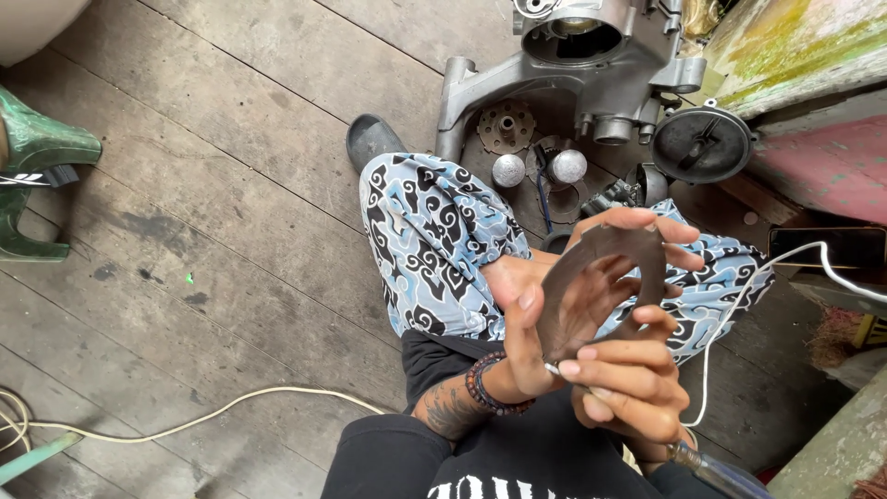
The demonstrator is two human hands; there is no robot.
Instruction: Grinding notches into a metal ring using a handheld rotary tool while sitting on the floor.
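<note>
My left hand [522, 346], with beaded bracelets at the wrist, holds a dark, worn metal ring [605, 245] upright in front of my lap. Its thumb lies on the ring's near edge and its fingers wrap behind and over the top. My right hand [633, 388] is closed around a tool with a blue handle [716, 469]. The tool's thin metal tip [551, 368] touches the lower edge of the ring.
A grey engine casing [573, 55] lies ahead on the plank floor, with a toothed wheel [506, 125], two silvery round parts [508, 171] and a black round cover [702, 143]. A green stool [37, 152] stands left. A white cable [231, 407] crosses the floor.
</note>
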